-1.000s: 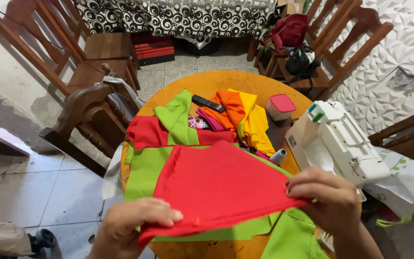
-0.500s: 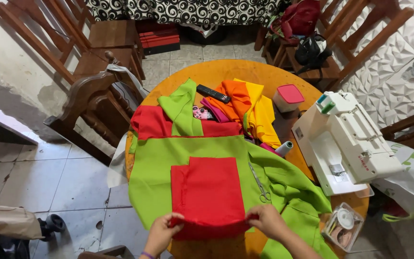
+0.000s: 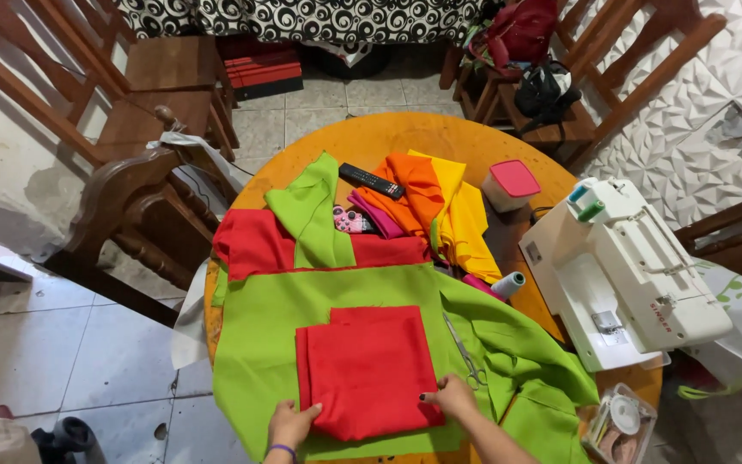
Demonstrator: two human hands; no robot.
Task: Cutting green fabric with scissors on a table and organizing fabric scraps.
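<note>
Both hands spread slightly wider since before, left hand (image 3: 292, 424) and right hand (image 3: 449, 397) pressed flat, fingers open, on near edge of folded red cloth (image 3: 367, 369), laid on green fabric (image 3: 259, 344), scissors (image 3: 464, 357) just right, sewing machine (image 3: 624, 275) beyond.

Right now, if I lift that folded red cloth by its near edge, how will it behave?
The red cloth will probably droop and unfold, since it lies limp in loose layers. It looks light, so the green cloth beneath may drag along. Both hands, left and right, already press its near edge.
</note>
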